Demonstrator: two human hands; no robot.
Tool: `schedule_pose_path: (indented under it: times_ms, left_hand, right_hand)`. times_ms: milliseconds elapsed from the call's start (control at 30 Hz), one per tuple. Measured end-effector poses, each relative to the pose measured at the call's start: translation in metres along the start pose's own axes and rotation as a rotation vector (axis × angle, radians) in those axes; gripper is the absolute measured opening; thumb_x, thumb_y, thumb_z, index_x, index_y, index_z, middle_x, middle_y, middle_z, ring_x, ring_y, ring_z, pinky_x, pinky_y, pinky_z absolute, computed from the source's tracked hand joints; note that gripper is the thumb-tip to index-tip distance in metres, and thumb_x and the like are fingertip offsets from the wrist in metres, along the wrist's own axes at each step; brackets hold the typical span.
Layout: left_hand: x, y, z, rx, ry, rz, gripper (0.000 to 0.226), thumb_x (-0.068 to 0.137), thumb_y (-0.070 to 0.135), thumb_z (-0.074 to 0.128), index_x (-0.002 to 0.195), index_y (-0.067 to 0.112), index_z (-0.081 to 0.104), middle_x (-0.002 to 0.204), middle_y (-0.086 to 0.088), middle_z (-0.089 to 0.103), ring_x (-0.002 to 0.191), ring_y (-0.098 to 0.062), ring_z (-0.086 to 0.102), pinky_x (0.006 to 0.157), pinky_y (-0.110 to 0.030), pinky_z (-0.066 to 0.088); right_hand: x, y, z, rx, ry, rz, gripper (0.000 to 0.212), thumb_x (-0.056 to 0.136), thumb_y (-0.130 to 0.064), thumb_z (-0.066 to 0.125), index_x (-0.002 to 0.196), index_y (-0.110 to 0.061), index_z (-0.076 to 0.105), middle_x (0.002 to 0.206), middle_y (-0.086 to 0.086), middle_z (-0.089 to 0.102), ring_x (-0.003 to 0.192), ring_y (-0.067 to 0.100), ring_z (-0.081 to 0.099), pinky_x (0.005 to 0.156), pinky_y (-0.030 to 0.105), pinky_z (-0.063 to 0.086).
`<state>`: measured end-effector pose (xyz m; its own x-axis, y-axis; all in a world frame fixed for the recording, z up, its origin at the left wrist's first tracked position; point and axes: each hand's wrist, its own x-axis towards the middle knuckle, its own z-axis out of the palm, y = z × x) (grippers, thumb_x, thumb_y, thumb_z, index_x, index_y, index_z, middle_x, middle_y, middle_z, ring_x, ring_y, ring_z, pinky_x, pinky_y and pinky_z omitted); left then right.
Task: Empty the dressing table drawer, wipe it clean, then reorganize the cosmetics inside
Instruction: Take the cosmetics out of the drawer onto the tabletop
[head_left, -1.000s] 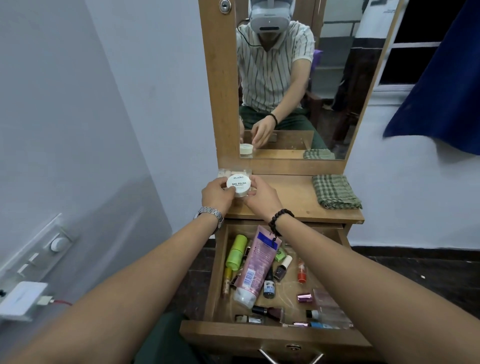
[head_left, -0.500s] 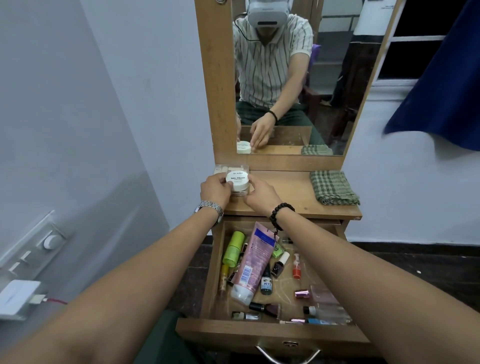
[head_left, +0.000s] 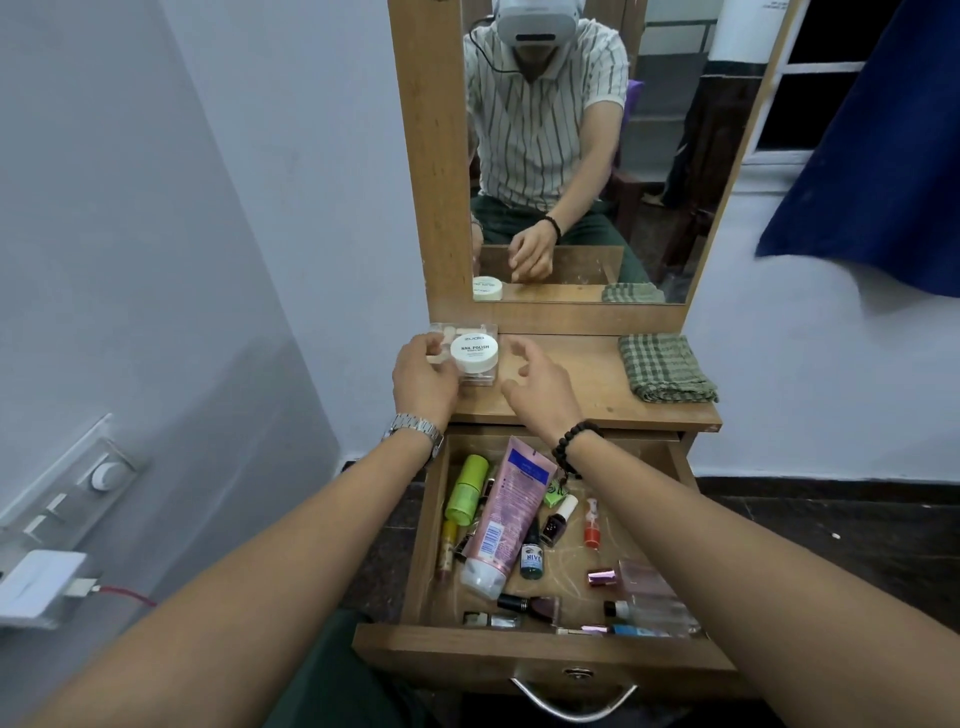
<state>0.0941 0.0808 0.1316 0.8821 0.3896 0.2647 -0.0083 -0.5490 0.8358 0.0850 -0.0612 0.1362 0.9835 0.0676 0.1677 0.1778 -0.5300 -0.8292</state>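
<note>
Matt wooden drawer (head_left: 540, 649), woven checked cloth (head_left: 665, 368)

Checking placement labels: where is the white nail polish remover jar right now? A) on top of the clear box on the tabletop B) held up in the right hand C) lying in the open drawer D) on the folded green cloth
A. The white jar sits on the clear box at the tabletop's left rear, the left hand touching the box; the right hand is off it, fingers spread.
</note>
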Motion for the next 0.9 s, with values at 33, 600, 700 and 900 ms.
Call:
schedule_pose_path:
  times_ms: [33, 600, 700, 900]
  left_hand:
    - [-0.010, -0.001, -0.001, -0.012, 0.018, 0.048, 0.022, 0.089, 0.014, 0.056, 0.111, 0.015, 0.060, 0.111, -0.002, 0.063, 0.101, -0.018, 0.059, 0.086, -0.030, 0.049]
    - [-0.104, -0.047, 0.028, 0.331, -0.556, 0.011, 0.022, 0.086, 0.033, 0.065, 0.102, 0.019, 0.066, 0.096, 0.002, 0.069, 0.080, -0.012, 0.063, 0.069, -0.023, 0.050]
    - [-0.103, -0.046, 0.016, 0.075, -0.517, -0.033, 0.015, 0.087, 0.028, 0.065, 0.098, 0.018, 0.065, 0.094, 0.002, 0.070, 0.081, -0.013, 0.064, 0.067, -0.020, 0.049]
    - [-0.099, -0.026, -0.009, -0.360, -0.438, -0.108, 0.030, 0.081, 0.015, 0.072, 0.107, 0.018, 0.056, 0.095, 0.000, 0.070, 0.090, -0.011, 0.066, 0.080, -0.027, 0.053]
  right_hand:
    - [-0.008, 0.004, -0.003, 0.027, 0.052, -0.013, 0.046, 0.088, -0.007, 0.056, 0.131, -0.023, 0.049, 0.120, -0.008, 0.058, 0.099, 0.009, 0.055, 0.086, 0.026, 0.048]
    - [-0.096, 0.078, 0.002, 0.223, -0.227, 0.525, 0.039, 0.090, -0.013, 0.060, 0.126, -0.014, 0.048, 0.097, 0.004, 0.065, 0.086, 0.015, 0.062, 0.073, 0.029, 0.051]
    - [-0.100, 0.068, -0.003, 0.542, -0.217, 0.557, 0.034, 0.090, -0.009, 0.061, 0.121, -0.014, 0.049, 0.091, 0.003, 0.062, 0.071, 0.011, 0.055, 0.062, 0.023, 0.046]
    - [-0.097, 0.045, -0.015, 0.459, -0.311, 0.314, 0.021, 0.091, -0.014, 0.063, 0.111, -0.016, 0.059, 0.088, 0.008, 0.069, 0.060, 0.012, 0.059, 0.057, 0.025, 0.051]
